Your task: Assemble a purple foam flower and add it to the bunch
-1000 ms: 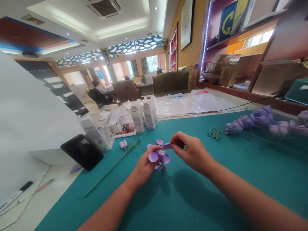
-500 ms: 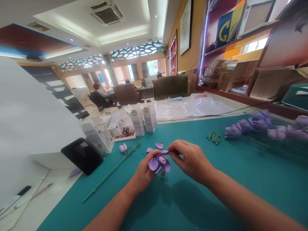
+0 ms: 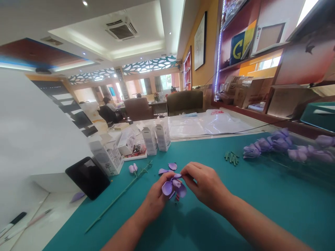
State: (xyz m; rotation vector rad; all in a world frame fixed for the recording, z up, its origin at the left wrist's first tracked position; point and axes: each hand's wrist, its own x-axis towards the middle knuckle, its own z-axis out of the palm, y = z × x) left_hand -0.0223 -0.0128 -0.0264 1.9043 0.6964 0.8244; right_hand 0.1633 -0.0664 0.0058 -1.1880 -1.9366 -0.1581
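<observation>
A purple flower (image 3: 176,183) with spread petals is held in my left hand (image 3: 156,195), its fingers closed around the flower's base and partly hidden behind it. My right hand (image 3: 205,184) pinches the edge of the flower's upper petal between thumb and forefinger. Two loose purple petals (image 3: 172,166) lie on the green mat (image 3: 209,153) just beyond the flower. Small red and dark pieces (image 3: 177,198) show beneath it. To the left, a small pale purple bud (image 3: 133,168) touches or lies beside a long green stem (image 3: 117,197).
Short green pieces (image 3: 231,158) lie at the right, near a bunch of purple flowers (image 3: 277,141). A black tablet (image 3: 87,177), white boxes (image 3: 162,135) and a tray (image 3: 134,157) stand at the back left. Pens (image 3: 13,223) lie at far left. People sit beyond.
The camera view has tilted up slightly, so the scene sits lower. My hands keep nearly the same grip on the flower and its upper petal.
</observation>
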